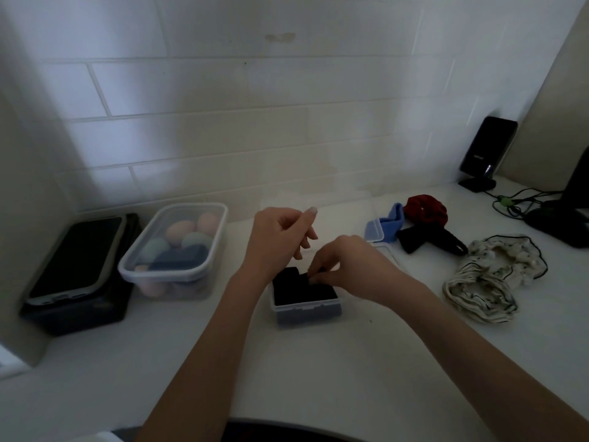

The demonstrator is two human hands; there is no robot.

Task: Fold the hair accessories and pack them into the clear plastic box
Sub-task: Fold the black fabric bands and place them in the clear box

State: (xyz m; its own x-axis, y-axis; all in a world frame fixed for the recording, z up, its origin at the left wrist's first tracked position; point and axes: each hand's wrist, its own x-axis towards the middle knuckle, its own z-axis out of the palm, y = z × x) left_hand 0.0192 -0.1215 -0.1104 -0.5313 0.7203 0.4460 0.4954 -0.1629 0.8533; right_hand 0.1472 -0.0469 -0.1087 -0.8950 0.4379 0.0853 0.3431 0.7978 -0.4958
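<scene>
Two hands' grip: right hand [342, 266] pinches black accessory [302, 287].

Two bare forearms come up from the bottom edge, no sleeves showing on either one. The left hand [280, 240] carries no ring, watch or bracelet, and its one clearly shown nail is short and plain. The right hand [342, 266] and its wrist are just as unadorned.

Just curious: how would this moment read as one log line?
right hand: pressing folded black fabric accessory | into small clear plastic box | left hand: lifted, empty
</scene>
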